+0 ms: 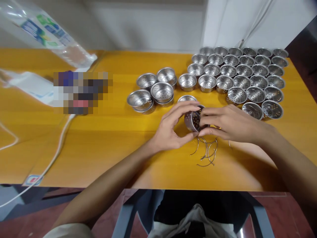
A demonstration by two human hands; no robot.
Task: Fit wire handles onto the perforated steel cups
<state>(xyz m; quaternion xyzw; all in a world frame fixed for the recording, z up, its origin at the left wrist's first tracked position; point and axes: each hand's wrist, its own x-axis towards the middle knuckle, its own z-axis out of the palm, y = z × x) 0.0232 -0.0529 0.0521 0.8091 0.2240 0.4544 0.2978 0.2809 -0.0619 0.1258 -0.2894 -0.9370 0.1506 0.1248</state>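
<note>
Two hands, left hand and right hand, grip one empty strainer cup.

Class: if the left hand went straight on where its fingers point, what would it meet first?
The perforated metal cup, which the left hand touches now; just beyond it, probably the right hand.

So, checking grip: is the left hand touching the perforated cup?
Touching. Head view shows the left hand gripping the perforated cup with thumb and fingertips.
</note>
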